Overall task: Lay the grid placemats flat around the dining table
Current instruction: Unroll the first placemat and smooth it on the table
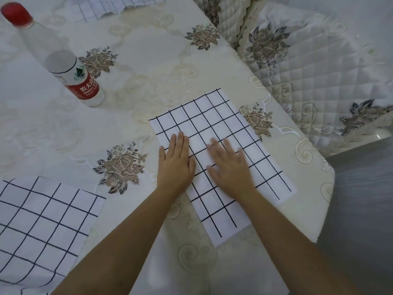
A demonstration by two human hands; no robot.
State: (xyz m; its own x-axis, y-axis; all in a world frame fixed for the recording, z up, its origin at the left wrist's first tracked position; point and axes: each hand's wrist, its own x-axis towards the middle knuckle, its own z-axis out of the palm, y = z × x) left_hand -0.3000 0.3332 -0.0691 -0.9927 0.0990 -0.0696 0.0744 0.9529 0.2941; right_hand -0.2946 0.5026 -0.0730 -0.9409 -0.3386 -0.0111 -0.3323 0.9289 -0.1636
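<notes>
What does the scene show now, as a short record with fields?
surface: cream embroidered tablecloth
mat in work: white cloth placemat with black grid lines, near the right table edge
left hand: flat, fingers straight, on this mat
right hand: flat on this mat, blurred
second grid placemat: lower left
third grid placemat: top edge, cut off
bottle: clear plastic bottle with red cap, standing, apart from the mats

white black-grid placemat lies flat, slanted; second placemat lower left, third placemat far
</notes>
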